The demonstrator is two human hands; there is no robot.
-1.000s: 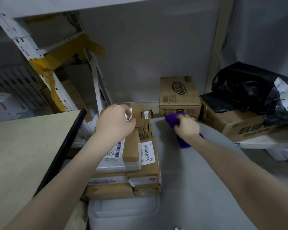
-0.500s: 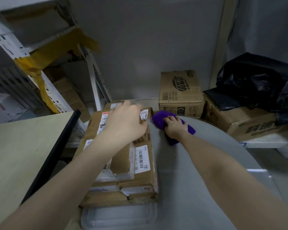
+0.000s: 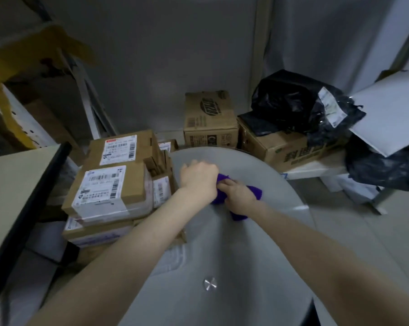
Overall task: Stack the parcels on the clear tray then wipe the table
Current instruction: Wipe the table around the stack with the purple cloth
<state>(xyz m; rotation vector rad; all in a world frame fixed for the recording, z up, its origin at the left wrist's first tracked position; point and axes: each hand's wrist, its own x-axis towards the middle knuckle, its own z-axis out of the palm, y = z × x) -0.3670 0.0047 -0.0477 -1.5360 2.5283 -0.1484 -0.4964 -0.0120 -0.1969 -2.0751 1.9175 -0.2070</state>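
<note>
- Purple cloth [image 3: 255, 192]: bunched, lying on the grey round table [image 3: 246, 255] toward its far side, gripped from both sides.
- Right hand [image 3: 240, 196]: fingers closed over the middle of the cloth, pressing it to the tabletop.
- Left hand [image 3: 198, 178]: curled into a loose fist at the cloth's left end, touching the right hand; whether its fingers pinch the fabric cannot be told.
- Parcels [image 3: 109, 184]: brown cardboard, white barcode labels, stacked in several layers just left of the hands, at the table's left edge.
- Clear tray [image 3: 173, 255]: only a translucent corner shows under the stack's near end.
- Metal disc [image 3: 210, 284]: set in the tabletop, near side.
- Printed cartons [image 3: 209, 118]: behind the table, against the wall.
- Black plastic bag [image 3: 300, 102]: resting on the right-hand carton.
- Beige desk [image 3: 13, 180]: far left, dark edge.
</note>
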